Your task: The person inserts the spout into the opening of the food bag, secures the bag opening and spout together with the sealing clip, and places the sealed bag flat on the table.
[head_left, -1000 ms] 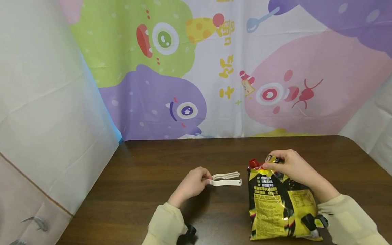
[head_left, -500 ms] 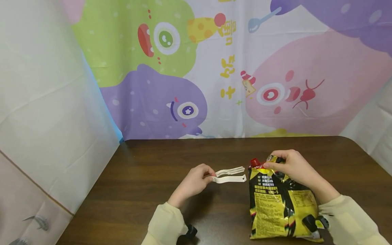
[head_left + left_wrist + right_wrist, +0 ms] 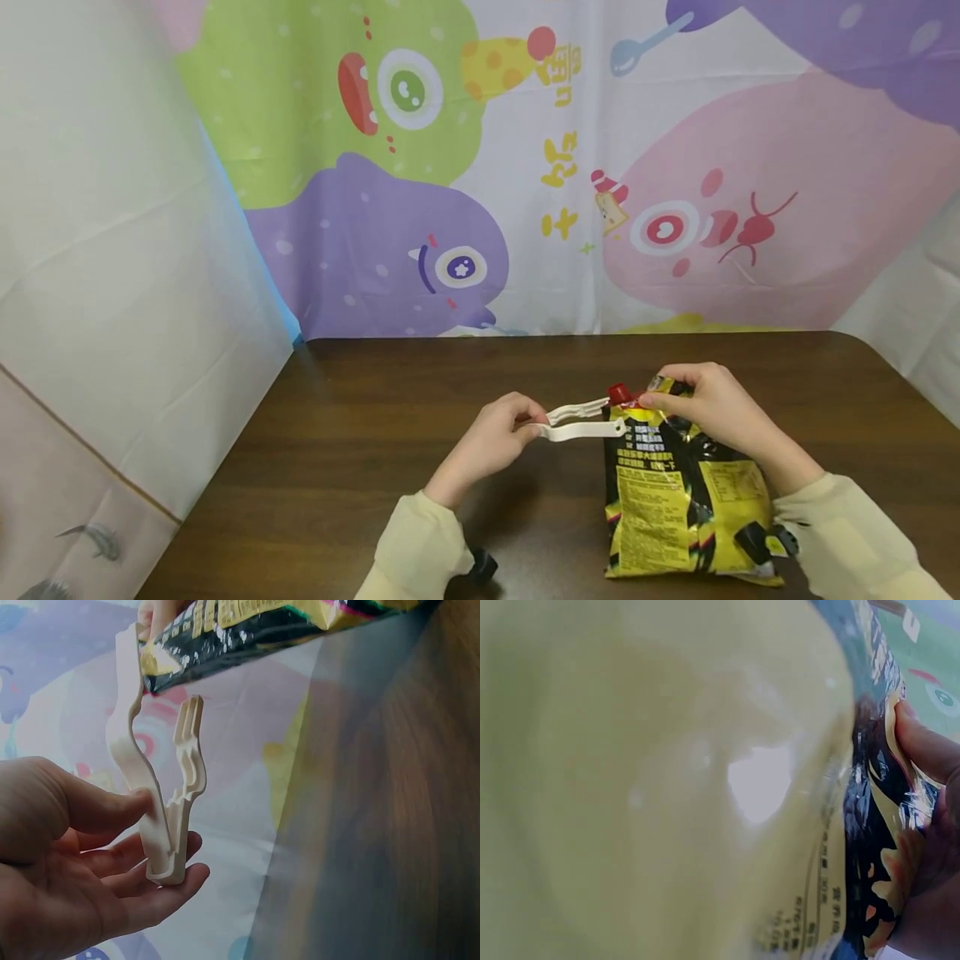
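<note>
At brown table (image 3: 360,433), L fingers (image 3: 161,904) pinch wht clip (image 3: 581,430), R fingers (image 3: 670,403) bag (image 3: 652,508) top; curtain (image 3: 555,275) behind, bag crowding R-wrist cam.

Left arm (image 3: 411,550): reaches forward and inward, pale yellow sleeve (image 3: 420,533) ending short of the wrist
Left wrist (image 3: 447,487): bare, roughly in line with the forearm
Left hand (image 3: 498,433): pinching, thumb (image 3: 109,808) opposed to loosely bent fingers (image 3: 154,904)
Right arm (image 3: 862,537): angles forward and leftward
Right wrist (image 3: 798,462): bare below the cuff
Right hand (image 3: 716,408): pinching, slightly higher in the head view, thumb pointing inward
Both hands: near each other, apart
</note>
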Action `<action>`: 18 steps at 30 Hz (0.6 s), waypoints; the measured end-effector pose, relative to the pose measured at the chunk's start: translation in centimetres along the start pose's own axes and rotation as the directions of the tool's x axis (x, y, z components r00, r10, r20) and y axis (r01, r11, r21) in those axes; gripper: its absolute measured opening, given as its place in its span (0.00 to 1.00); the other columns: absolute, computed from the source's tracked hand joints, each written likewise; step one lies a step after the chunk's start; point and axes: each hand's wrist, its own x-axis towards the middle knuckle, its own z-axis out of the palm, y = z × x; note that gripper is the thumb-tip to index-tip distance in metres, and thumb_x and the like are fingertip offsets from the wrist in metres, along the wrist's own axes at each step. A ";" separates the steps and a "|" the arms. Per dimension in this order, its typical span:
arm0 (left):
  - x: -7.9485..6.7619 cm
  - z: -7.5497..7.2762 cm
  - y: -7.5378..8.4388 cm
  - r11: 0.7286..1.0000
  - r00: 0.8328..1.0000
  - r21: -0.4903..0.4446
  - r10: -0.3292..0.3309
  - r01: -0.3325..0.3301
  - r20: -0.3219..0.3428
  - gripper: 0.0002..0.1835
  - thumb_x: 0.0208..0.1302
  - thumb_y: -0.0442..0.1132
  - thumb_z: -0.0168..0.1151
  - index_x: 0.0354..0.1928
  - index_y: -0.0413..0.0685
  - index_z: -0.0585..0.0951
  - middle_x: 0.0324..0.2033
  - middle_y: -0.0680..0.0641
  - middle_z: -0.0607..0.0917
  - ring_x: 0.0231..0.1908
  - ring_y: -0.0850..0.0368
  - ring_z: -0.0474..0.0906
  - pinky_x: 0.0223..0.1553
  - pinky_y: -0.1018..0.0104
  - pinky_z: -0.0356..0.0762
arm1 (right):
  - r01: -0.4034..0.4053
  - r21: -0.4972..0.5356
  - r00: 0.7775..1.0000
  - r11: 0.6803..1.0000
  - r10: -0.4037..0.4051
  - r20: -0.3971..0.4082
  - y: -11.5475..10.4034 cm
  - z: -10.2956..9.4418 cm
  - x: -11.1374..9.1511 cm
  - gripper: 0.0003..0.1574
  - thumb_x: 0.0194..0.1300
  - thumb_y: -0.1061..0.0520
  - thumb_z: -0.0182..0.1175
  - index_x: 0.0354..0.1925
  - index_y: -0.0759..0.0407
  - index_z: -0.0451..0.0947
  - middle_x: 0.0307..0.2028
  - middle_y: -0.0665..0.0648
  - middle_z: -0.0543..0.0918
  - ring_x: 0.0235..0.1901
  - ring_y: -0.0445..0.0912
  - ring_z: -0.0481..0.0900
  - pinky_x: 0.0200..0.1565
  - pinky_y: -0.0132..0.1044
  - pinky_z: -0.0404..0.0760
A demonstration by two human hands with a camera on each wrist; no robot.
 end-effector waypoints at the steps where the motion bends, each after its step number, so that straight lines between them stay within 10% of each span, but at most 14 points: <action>1: 0.1 0.1 0.1 1.000 1.000 -0.004 0.006 -0.006 -0.004 0.01 0.59 0.34 0.60 0.32 0.46 0.80 0.34 0.52 0.78 0.36 0.61 0.72 0.40 0.70 0.71 | 0.002 0.002 1.000 1.000 -0.002 -0.001 -0.1 0.0 0.0 0.16 0.55 0.40 0.61 0.25 0.49 0.76 0.15 0.48 0.71 0.11 0.38 0.61 0.20 0.32 0.65; 8: 0.3 0.6 0.8 0.999 1.000 -0.034 0.003 -0.004 -0.029 0.02 0.58 0.35 0.61 0.33 0.46 0.80 0.35 0.52 0.78 0.36 0.60 0.72 0.40 0.70 0.71 | 0.030 -0.020 0.999 0.999 -0.031 -0.030 -0.3 0.3 0.3 0.13 0.55 0.41 0.62 0.27 0.47 0.77 0.20 0.47 0.77 0.16 0.39 0.68 0.22 0.32 0.67; 18: 0.6 1.3 1.7 0.996 0.998 -0.089 -0.009 0.003 -0.069 0.02 0.58 0.36 0.61 0.33 0.48 0.81 0.36 0.52 0.79 0.36 0.60 0.72 0.39 0.70 0.71 | 0.161 -0.073 0.979 0.984 -0.168 -0.118 -0.3 0.8 0.5 0.07 0.54 0.51 0.65 0.23 0.49 0.79 0.47 0.54 0.72 0.50 0.51 0.66 0.43 0.46 0.67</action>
